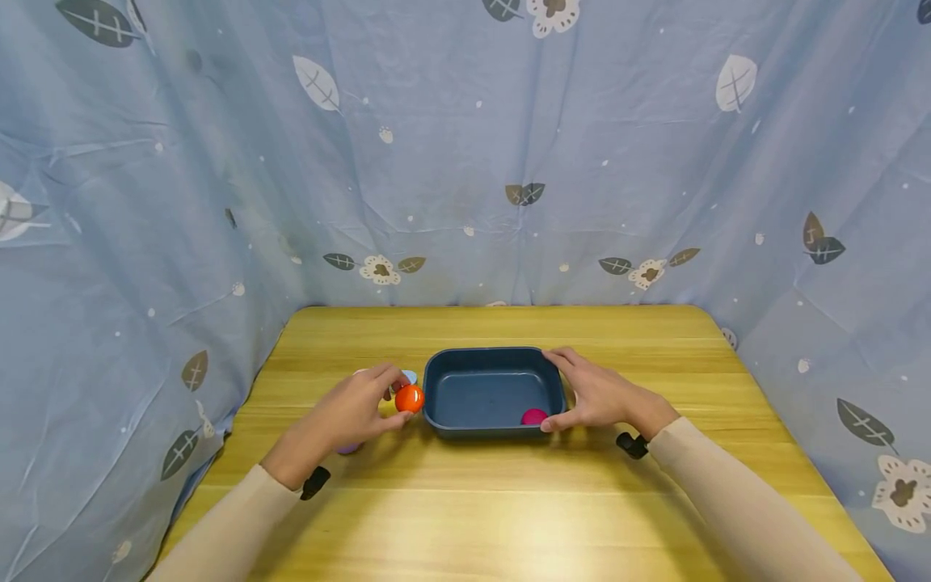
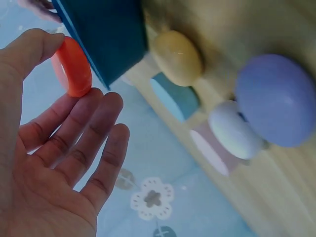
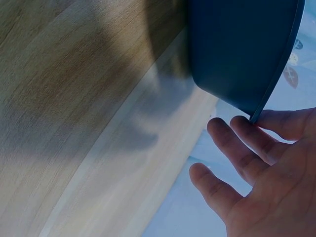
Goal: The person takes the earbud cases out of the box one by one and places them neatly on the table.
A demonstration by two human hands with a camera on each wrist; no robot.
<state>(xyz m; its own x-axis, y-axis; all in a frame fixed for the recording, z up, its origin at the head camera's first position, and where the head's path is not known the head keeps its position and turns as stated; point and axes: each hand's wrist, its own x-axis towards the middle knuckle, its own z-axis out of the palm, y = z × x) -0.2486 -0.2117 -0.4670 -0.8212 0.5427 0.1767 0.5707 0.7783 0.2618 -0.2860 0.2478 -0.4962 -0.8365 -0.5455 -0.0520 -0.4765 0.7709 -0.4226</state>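
My left hand [image 1: 364, 404] pinches a shiny orange disc-like round piece [image 1: 410, 398] between thumb and fingertips, just outside the left end of a dark blue rectangular tub [image 1: 480, 434]. In the left wrist view the orange piece [image 2: 74, 66] appears edge-on, beside the tub wall [image 2: 106, 39]. At the tub's other end, my right hand [image 1: 600, 394] holds the right side, thumb at the near corner and fingers at the far one. Fingertips [image 3: 240, 123] meet the rim in the right wrist view. Inside the tub, at its near right corner, lies a magenta round piece [image 1: 534, 416].
Left of the tub, partly hidden by my left hand in the head view, lie a yellow piece [image 2: 177, 58], a teal one [image 2: 174, 97], a white one [image 2: 236, 129], a pink one [image 2: 216, 148] and a purple one [image 2: 276, 100]. A patterned blue curtain [image 1: 436, 202] surrounds the wooden table [image 1: 509, 509].
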